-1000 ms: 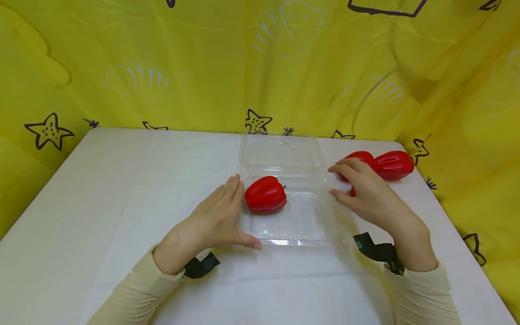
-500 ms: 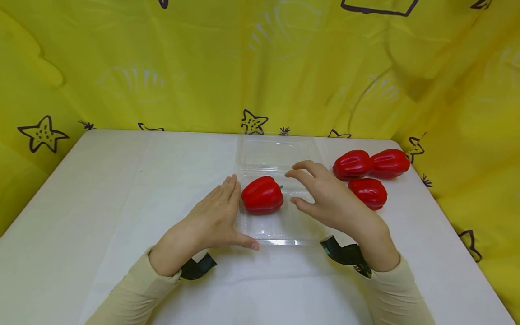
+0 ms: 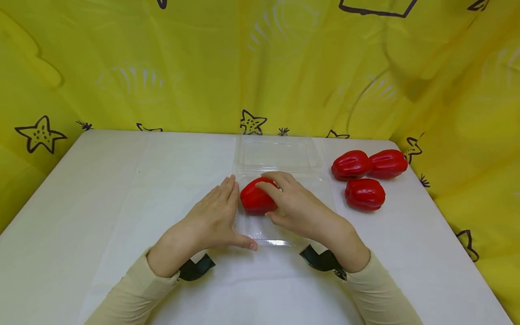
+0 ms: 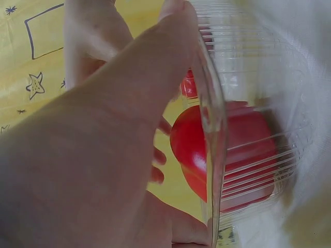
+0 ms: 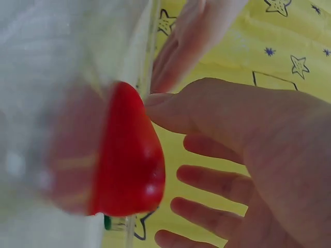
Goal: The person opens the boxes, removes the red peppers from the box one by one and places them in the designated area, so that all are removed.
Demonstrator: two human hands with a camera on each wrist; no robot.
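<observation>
A red bell pepper (image 3: 255, 198) lies at the left side of a clear plastic clamshell container (image 3: 273, 243), whose lid (image 3: 280, 152) is folded back. My left hand (image 3: 214, 217) rests along the container's left side with straight fingers, its thumb by the front rim. Over the pepper's right end is my right hand (image 3: 302, 208), fingers spread and slightly bent. In the right wrist view the thumb reaches the pepper (image 5: 134, 160), while the other fingertips stand apart from it. The left wrist view shows the pepper (image 4: 189, 147) rising above the container's rim.
Three more red bell peppers lie on the white table (image 3: 122, 216) to the right: one pepper (image 3: 351, 165) against another pepper (image 3: 387, 164) at the back, and a third pepper (image 3: 364, 195) nearer. A yellow patterned curtain (image 3: 203, 67) borders the table's back and sides.
My right hand has moved left from beside the far peppers, across the container, to the pepper inside. The left hand has stayed at the container's left side.
</observation>
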